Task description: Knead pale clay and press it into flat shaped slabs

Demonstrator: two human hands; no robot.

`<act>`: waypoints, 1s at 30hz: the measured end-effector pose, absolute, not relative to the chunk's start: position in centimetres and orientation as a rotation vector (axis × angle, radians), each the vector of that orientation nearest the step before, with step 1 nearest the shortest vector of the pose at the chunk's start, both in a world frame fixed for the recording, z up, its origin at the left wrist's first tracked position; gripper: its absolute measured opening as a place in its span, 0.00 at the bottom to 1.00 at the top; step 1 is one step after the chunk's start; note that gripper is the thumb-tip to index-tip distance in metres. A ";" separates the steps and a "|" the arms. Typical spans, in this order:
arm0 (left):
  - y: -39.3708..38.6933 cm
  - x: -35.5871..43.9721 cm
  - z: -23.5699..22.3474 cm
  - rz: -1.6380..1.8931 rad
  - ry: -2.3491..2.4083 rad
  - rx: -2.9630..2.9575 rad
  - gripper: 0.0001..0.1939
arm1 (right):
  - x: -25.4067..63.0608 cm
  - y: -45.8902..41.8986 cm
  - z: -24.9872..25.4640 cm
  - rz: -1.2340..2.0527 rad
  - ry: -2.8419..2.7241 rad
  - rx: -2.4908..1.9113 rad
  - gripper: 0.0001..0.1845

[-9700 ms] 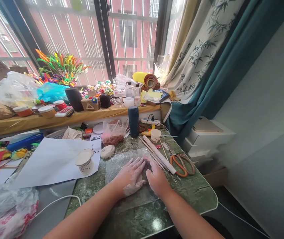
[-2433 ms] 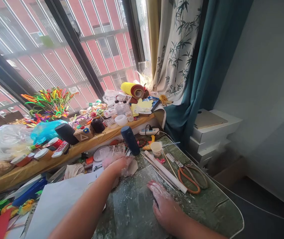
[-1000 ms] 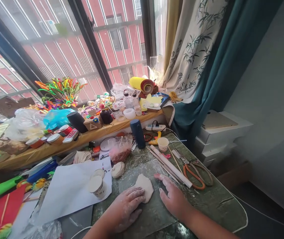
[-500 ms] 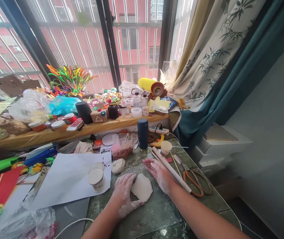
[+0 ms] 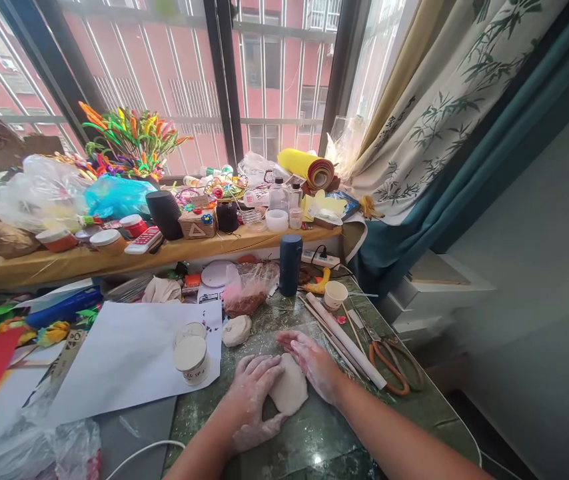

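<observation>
A flattened round of pale dough (image 5: 291,392) lies on the dark green table mat between my hands. My left hand (image 5: 252,397), dusted with white flour-like powder, rests at its left side. The thumb is spread from the fingers, and the fingertips reach the dough's upper left edge. My right hand (image 5: 318,365) is at the upper right edge, fingers stretched out and slightly curved, palm turned toward the dough. Whether its fingertips touch the dough I cannot tell. Behind them sits a thicker lump of dough (image 5: 237,331).
On the right lie a rolling pin (image 5: 347,341), thin sticks and orange-handled scissors (image 5: 389,367), with a paper cup (image 5: 336,295) behind. To the left, a lidded paper cup (image 5: 192,360) stands on white paper (image 5: 129,353). A dark blue cylinder (image 5: 290,265) stands at the back.
My right hand has moved left and down, closer to the dough. My left hand's fingers have come over the dough's upper left edge. The camera view has shifted slightly.
</observation>
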State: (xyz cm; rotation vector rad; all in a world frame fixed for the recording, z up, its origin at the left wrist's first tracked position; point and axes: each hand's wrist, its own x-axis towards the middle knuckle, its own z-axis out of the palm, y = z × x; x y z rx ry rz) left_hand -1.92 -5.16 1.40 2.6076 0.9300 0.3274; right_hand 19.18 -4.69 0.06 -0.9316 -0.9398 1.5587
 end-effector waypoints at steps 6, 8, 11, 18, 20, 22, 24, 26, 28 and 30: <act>-5.0 -2.7 2.0 0.327 0.740 2.617 0.40 | 18.4 -7.8 -0.7 1.380 -0.784 -0.964 0.23; -4.8 -2.9 1.5 0.355 0.736 2.628 0.38 | 18.7 -8.0 -0.5 1.356 -0.714 -0.910 0.24; -4.5 -2.1 0.4 0.394 0.837 2.668 0.33 | 19.5 -7.8 0.4 1.331 -0.640 -0.876 0.27; -5.3 1.2 -2.1 0.253 1.164 2.675 0.42 | 18.8 -7.1 0.6 1.409 -0.641 -0.819 0.32; -5.6 1.4 -2.2 0.229 1.150 2.685 0.42 | 18.4 -7.0 0.2 1.411 -0.697 -0.826 0.30; -5.7 1.3 -2.2 0.237 1.145 2.696 0.42 | 18.3 -6.9 0.0 1.429 -0.743 -0.820 0.28; -5.8 1.2 -2.0 0.243 1.154 2.706 0.41 | 18.6 -6.8 0.0 1.458 -0.737 -0.794 0.26; -5.8 1.2 -1.9 0.229 1.165 2.714 0.41 | 18.8 -6.6 0.1 1.485 -0.695 -0.767 0.26; -5.7 1.2 -2.0 0.220 1.169 2.717 0.42 | 18.9 -6.6 0.2 1.508 -0.692 -0.748 0.25; -5.7 1.3 -2.1 0.228 1.170 2.720 0.42 | 18.8 -6.5 0.2 1.520 -0.720 -0.738 0.25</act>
